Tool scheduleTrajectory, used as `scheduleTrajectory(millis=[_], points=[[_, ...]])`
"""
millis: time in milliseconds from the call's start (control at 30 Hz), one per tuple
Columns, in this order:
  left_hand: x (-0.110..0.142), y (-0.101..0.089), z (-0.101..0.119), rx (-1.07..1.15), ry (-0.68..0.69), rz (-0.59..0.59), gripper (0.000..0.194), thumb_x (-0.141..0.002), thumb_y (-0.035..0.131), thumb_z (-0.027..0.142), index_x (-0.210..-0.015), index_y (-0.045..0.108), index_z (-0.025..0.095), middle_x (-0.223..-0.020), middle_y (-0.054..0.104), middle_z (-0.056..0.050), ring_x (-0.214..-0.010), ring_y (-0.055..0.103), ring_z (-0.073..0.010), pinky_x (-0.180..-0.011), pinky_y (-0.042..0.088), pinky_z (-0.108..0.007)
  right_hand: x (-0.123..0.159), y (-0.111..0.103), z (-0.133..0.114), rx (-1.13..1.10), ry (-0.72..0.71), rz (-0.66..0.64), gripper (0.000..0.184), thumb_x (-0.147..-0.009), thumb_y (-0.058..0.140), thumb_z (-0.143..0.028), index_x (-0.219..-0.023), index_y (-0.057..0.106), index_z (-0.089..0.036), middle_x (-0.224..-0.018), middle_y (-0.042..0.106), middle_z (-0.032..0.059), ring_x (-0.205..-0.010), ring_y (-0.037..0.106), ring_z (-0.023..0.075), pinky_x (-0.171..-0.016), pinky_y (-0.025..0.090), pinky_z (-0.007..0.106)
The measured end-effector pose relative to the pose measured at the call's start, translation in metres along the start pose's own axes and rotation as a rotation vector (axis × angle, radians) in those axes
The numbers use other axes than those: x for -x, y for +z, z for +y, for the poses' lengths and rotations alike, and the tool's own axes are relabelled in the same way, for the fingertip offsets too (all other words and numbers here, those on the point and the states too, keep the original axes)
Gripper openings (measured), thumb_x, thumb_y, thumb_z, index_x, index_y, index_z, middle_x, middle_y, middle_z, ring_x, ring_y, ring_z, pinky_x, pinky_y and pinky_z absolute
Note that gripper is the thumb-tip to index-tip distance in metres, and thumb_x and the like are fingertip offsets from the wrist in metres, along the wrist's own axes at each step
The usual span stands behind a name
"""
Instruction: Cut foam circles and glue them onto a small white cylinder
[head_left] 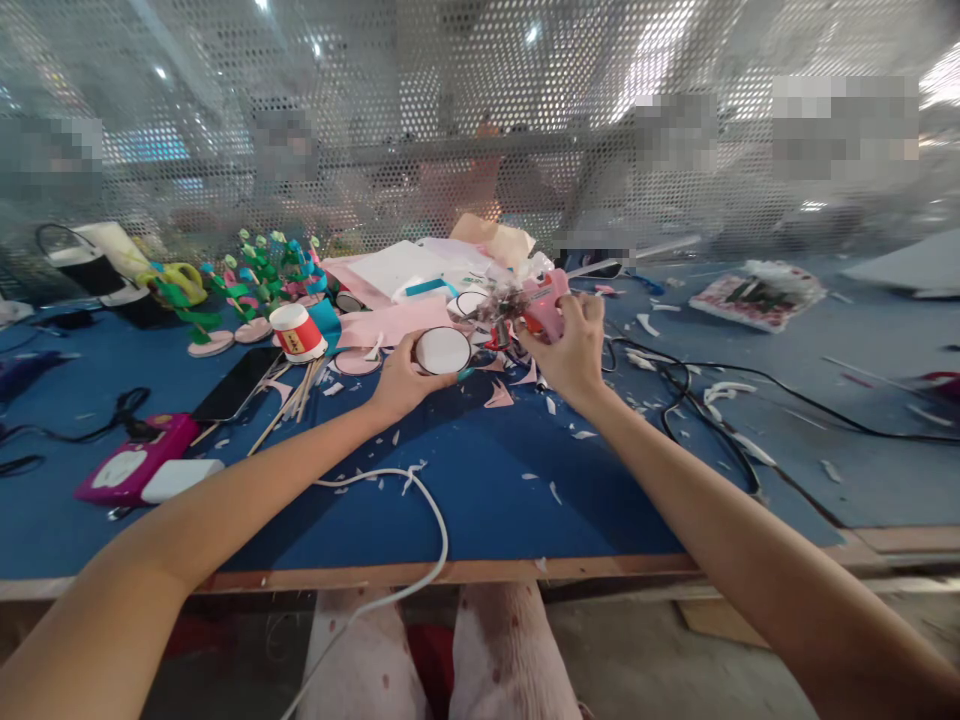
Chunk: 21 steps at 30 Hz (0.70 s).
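Note:
My left hand (396,382) is closed round the edge of a round white disc with a dark rim (442,352), its flat face tilted up toward me. In my right hand (574,350) is a pink hot glue gun (551,298), its nozzle end pointing left, above and to the right of the disc. Clear plastic wrap blurs the area round the glue gun's front. Behind the disc lie sheets of pink paper (394,322) and white paper (397,270). Pink paper scraps (498,395) are scattered just below the glue gun.
Green paper-flower stems (259,280) on round bases stand at the left. Near them are a red-and-white paper cup (298,333), a black phone (238,385), wooden sticks (304,392) and a magenta power strip (139,458). A white cable (435,510) crosses the front edge; black cords (750,375) lie right.

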<state>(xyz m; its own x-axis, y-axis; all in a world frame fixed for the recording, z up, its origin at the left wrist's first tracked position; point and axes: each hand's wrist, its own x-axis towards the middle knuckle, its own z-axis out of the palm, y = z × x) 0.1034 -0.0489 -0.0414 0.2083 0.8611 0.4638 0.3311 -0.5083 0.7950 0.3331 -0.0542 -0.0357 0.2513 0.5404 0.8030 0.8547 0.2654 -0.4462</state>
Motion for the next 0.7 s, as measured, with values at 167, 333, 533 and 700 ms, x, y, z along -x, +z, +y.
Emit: scheduleTrajectory(millis=[167, 333, 533, 700], points=[[0.000, -0.001, 0.003, -0.003, -0.006, 0.008, 0.069, -0.055, 0.083, 0.027, -0.115, 0.053, 0.013, -0.120, 0.063, -0.013, -0.111, 0.060, -0.0260, -0.092, 0.049, -0.036, -0.001, 0.002, 0.003, -0.013, -0.051, -0.049, 0.031, -0.069, 0.066, -0.033, -0.091, 0.048, -0.022, -0.099, 0.052, 0.0124, -0.104, 0.052, 0.0313, -0.087, 0.045, 0.054], [0.001, -0.001, 0.004, -0.038, -0.013, 0.011, 0.071, -0.055, 0.083, 0.026, -0.117, 0.053, 0.012, -0.121, 0.063, -0.013, -0.110, 0.059, -0.0256, -0.091, 0.049, -0.035, -0.004, 0.000, 0.009, -0.013, 0.005, 0.006, 0.041, -0.069, 0.066, -0.035, -0.099, 0.043, -0.021, -0.100, 0.053, 0.0118, -0.098, 0.056, 0.0290, -0.085, 0.047, 0.050], [0.000, -0.001, 0.000, -0.051, -0.004, 0.024, 0.069, -0.055, 0.083, 0.026, -0.116, 0.052, 0.015, -0.120, 0.063, -0.011, -0.110, 0.059, -0.0254, -0.090, 0.050, -0.036, -0.006, 0.001, 0.015, -0.098, 0.051, 0.003, 0.072, -0.066, 0.070, -0.032, -0.121, 0.024, -0.019, -0.096, 0.055, 0.0064, -0.085, 0.059, 0.0228, -0.080, 0.048, 0.045], [0.000, 0.000, -0.001, -0.044, 0.001, 0.035, 0.069, -0.055, 0.083, 0.027, -0.115, 0.052, 0.015, -0.119, 0.064, -0.011, -0.109, 0.060, -0.0252, -0.089, 0.050, -0.036, -0.007, 0.006, 0.024, -0.042, 0.018, 0.066, 0.072, -0.059, 0.076, -0.038, -0.113, 0.033, -0.019, -0.108, 0.048, 0.0135, -0.103, 0.053, 0.0294, -0.090, 0.045, 0.053]])
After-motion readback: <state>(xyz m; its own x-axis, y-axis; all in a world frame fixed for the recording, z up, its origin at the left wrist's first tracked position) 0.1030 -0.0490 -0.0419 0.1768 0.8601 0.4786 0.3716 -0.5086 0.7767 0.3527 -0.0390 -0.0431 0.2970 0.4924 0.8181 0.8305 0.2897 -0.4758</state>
